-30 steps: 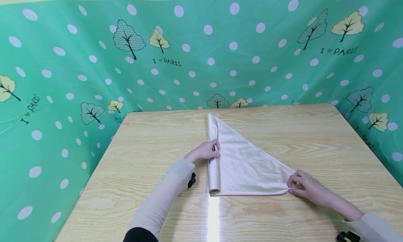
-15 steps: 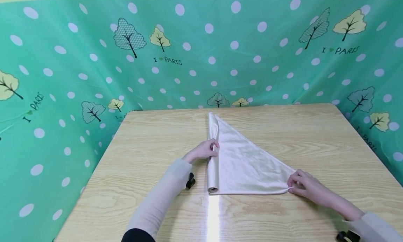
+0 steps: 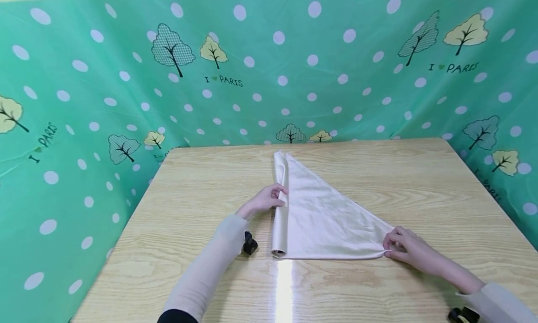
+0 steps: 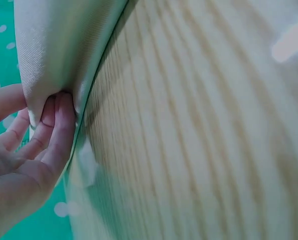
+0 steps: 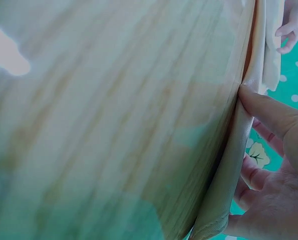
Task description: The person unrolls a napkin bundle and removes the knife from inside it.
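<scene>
"Leftward, a little: since the earlier frame the left hand (image 3: 261, 199) and the roll (image 3: 280, 229) of cloth beneath its fingers have both shifted that way across the surface (image 3: 189, 187). Its forearm and the black device (image 3: 250, 242) at its wrist have moved along with it."

"How is that arm set?"

"It slants from the bottom edge up and to the right, the pale sleeve (image 3: 203, 267) ending short of the wrist. Fingers and thumb reach over the roll near the middle of its length. From the left wrist, a fold of the fabric sits between the digits, with two fingertips tucked against it. So it's gripping the roll."

"And the other side?"

"The right hand (image 3: 414, 253) has stayed almost where it was. Its forearm comes in from the lower right corner, pointing left and away from the person. It pinches the right-hand corner of the cloth (image 3: 329, 215): the right wrist view shows the thumb on one face and the other fingers behind the edge."

"Where does the fabric lie, then?"

"On the surface, between the two hands. The roll runs away from the person along the left side; the rest is spread as a triangle, narrowing to the pinched corner. With the roll shifted left, the flat part has become slightly wider, its near edge running nearly straight from the roll to the right hand."
</scene>
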